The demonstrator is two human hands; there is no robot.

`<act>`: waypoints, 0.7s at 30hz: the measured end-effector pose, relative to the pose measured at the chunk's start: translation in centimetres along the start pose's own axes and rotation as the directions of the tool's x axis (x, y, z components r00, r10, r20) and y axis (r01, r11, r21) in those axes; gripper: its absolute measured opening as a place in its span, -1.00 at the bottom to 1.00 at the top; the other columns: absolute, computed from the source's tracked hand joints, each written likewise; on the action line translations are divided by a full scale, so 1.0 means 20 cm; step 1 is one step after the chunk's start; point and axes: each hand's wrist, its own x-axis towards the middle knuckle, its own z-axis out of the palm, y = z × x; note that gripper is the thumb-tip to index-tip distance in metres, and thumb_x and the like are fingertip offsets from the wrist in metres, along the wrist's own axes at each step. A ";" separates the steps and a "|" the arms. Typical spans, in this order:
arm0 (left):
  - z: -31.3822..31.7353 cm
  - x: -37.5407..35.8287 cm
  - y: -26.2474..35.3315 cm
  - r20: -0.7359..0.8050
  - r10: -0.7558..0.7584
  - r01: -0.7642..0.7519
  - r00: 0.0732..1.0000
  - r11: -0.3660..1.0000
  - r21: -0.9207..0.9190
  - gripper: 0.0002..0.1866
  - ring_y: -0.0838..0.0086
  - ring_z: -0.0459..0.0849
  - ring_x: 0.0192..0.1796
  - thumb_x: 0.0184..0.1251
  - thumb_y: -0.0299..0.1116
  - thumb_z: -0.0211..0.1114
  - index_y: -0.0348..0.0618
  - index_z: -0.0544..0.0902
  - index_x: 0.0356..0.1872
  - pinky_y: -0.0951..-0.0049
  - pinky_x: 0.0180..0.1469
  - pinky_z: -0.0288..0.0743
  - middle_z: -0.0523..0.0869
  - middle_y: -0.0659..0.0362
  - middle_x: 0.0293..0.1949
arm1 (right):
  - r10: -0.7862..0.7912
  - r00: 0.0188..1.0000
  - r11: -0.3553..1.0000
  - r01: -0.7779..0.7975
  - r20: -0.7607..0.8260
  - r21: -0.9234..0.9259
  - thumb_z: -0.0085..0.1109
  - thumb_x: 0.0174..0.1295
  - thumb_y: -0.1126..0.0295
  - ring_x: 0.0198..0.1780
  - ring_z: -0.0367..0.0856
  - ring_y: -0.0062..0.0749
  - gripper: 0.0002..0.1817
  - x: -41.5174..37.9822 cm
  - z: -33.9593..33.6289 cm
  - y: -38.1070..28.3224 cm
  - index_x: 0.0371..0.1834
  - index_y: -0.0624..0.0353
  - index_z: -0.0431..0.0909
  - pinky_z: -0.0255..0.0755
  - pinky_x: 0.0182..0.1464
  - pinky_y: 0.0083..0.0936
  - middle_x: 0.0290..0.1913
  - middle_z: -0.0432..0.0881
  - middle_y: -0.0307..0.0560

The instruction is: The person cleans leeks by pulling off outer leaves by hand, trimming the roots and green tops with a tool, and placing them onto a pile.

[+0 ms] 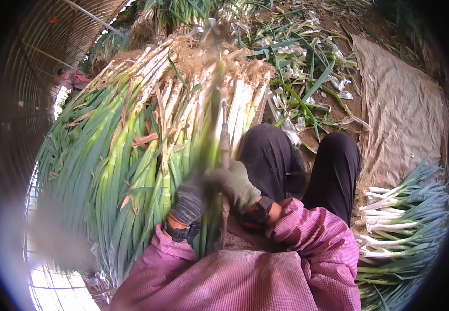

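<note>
Both my hands meet in front of my lap, in gloves. My left hand, in a dark grey glove, is closed beside the green leaves of the pile; its fingers are blurred. My right hand, in a paler glove, is closed next to it. A blurred green stalk rises from between the hands. A thin rod-like tool stands upright in front of them; what holds it is unclear. Under and left of the hands lies a large pile of long leeks, roots toward the top.
Peeled white leeks lie in a stack at right, below a beige cloth. Leaf scraps cover the ground at top. My bent knees are right of the pile. A person is far off at upper left.
</note>
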 end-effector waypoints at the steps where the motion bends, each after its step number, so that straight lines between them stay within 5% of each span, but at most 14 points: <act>1: 0.00 0.02 -0.01 0.076 0.022 -0.026 0.997 0.998 0.053 -0.80 0.05 0.67 -0.17 0.24 -0.36 0.24 -0.17 0.65 -0.15 0.16 -0.11 0.53 0.69 -0.06 -0.23 | 0.016 1.000 1.000 -0.016 -0.010 0.002 0.31 0.15 0.46 -0.33 0.63 -0.43 -0.74 -0.01 0.00 0.01 -0.16 0.39 0.58 0.50 -0.27 -0.50 -0.30 0.68 -0.06; 2: 0.01 0.04 -0.03 0.153 0.038 -0.054 0.987 0.993 0.104 -0.80 0.10 0.69 -0.20 0.27 -0.33 0.24 -0.14 0.66 -0.15 0.21 -0.20 0.55 0.69 -0.05 -0.24 | 0.033 0.999 0.999 -0.033 -0.020 0.003 0.31 0.15 0.45 -0.33 0.63 -0.43 -0.74 -0.04 0.02 0.00 -0.16 0.39 0.58 0.50 -0.27 -0.50 -0.30 0.68 -0.06; 3: 0.07 0.03 -0.07 0.088 -0.079 0.093 0.993 0.983 -0.159 -0.81 0.11 0.68 -0.22 0.30 -0.32 0.22 -0.16 0.65 -0.15 0.23 -0.20 0.56 0.69 -0.05 -0.23 | 0.050 0.998 0.999 -0.050 -0.030 0.003 0.32 0.15 0.45 -0.33 0.62 -0.43 -0.74 -0.05 0.03 -0.01 -0.16 0.39 0.58 0.50 -0.28 -0.51 -0.30 0.68 -0.06; 6: 0.22 0.03 -0.16 0.090 -0.383 0.334 0.919 0.639 -0.693 -0.79 0.13 0.66 -0.24 0.36 -0.32 0.14 -0.21 0.62 -0.15 0.30 -0.18 0.56 0.69 -0.03 -0.18 | 0.070 0.997 0.994 -0.073 -0.044 -0.081 0.33 0.14 0.44 -0.35 0.62 -0.42 -0.73 -0.02 0.03 0.03 -0.17 0.39 0.58 0.49 -0.30 -0.50 -0.32 0.67 -0.06; 8: 0.25 0.04 -0.16 0.166 -0.471 0.414 0.866 0.492 -0.766 -0.78 0.14 0.66 -0.22 0.39 -0.34 0.08 -0.24 0.60 -0.13 0.34 -0.13 0.56 0.69 0.00 -0.14 | 0.072 0.996 0.989 -0.078 -0.056 -0.126 0.34 0.13 0.42 -0.36 0.61 -0.42 -0.72 0.01 0.02 0.00 -0.17 0.38 0.58 0.50 -0.31 -0.50 -0.32 0.66 -0.06; 10: 0.36 0.05 -0.21 0.222 -0.409 0.267 0.885 0.055 -0.962 -0.76 0.20 0.65 -0.19 0.42 -0.36 0.05 -0.27 0.58 -0.06 0.37 -0.09 0.56 0.69 0.01 -0.14 | 0.087 0.993 0.985 -0.097 -0.079 -0.141 0.35 0.11 0.40 -0.37 0.61 -0.42 -0.71 0.05 0.02 -0.07 -0.16 0.37 0.58 0.49 -0.32 -0.49 -0.34 0.65 -0.07; 12: 0.45 0.04 -0.26 0.063 -0.338 0.166 0.939 0.285 -0.944 -0.73 0.23 0.65 -0.15 0.45 -0.35 0.03 -0.29 0.55 0.01 0.38 -0.05 0.55 0.68 0.00 -0.14 | 0.120 0.987 0.983 -0.134 -0.109 -0.126 0.36 0.10 0.39 -0.39 0.60 -0.42 -0.69 0.05 0.04 -0.15 -0.16 0.36 0.57 0.49 -0.33 -0.49 -0.35 0.64 -0.08; 13: 0.49 0.02 -0.29 -0.080 -0.228 0.102 0.970 0.688 -0.719 -0.70 0.24 0.65 -0.12 0.46 -0.33 0.02 -0.29 0.54 0.04 0.38 -0.03 0.54 0.68 -0.02 -0.13 | 0.098 0.992 0.991 -0.104 -0.075 -0.085 0.36 0.10 0.39 -0.40 0.59 -0.42 -0.69 0.15 0.00 -0.07 -0.16 0.36 0.57 0.48 -0.35 -0.48 -0.36 0.63 -0.08; 15: 0.46 0.02 -0.27 -0.119 -0.041 0.014 0.992 0.976 -0.219 -0.73 0.24 0.66 -0.16 0.43 -0.40 0.03 -0.28 0.52 0.05 0.34 -0.07 0.54 0.67 0.01 -0.18 | 0.061 0.998 0.998 -0.061 -0.030 -0.014 0.35 0.11 0.39 -0.42 0.58 -0.42 -0.69 0.39 -0.10 0.14 -0.16 0.37 0.56 0.48 -0.38 -0.47 -0.38 0.61 -0.09; 18: 0.22 0.06 -0.09 -0.012 -0.109 0.107 0.994 0.990 -0.093 -0.77 0.18 0.67 -0.26 0.32 -0.56 0.10 -0.26 0.52 -0.02 0.24 -0.20 0.54 0.67 0.06 -0.26 | 0.054 0.998 0.998 -0.053 -0.044 0.023 0.35 0.11 0.38 -0.46 0.56 -0.42 -0.69 0.50 -0.12 0.14 -0.17 0.37 0.55 0.47 -0.42 -0.46 -0.41 0.58 -0.11; 21: 0.16 0.07 -0.01 0.015 -0.297 0.286 0.955 0.902 -0.323 -0.74 0.09 0.67 -0.23 0.25 -0.56 0.17 -0.29 0.53 -0.03 0.19 -0.19 0.53 0.68 -0.02 -0.24 | 0.110 0.987 0.993 -0.115 -0.115 -0.034 0.34 0.11 0.38 -0.57 0.52 -0.42 -0.70 0.34 -0.05 -0.13 -0.21 0.38 0.54 0.43 -0.55 -0.44 -0.45 0.55 -0.12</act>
